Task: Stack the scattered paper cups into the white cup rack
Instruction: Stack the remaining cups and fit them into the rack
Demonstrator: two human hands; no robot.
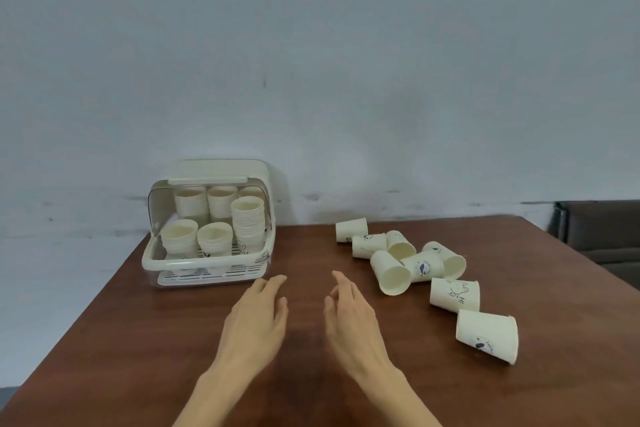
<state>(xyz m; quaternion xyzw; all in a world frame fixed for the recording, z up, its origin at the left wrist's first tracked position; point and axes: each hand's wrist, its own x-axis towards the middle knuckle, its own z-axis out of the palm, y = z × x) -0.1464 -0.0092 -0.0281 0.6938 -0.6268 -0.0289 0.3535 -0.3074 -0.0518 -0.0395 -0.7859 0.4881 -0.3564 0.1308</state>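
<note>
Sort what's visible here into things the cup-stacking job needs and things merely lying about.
Part of the job:
- loose paper cups lying on their sides on the table's right
- white cup rack, lid up, already holding stacks of cups
- left hand and right hand, both empty over the table

Just there:
- brown table
- dark chair at far right
- grey wall

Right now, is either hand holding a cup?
No, the left hand and right hand hover open, holding nothing.
</note>
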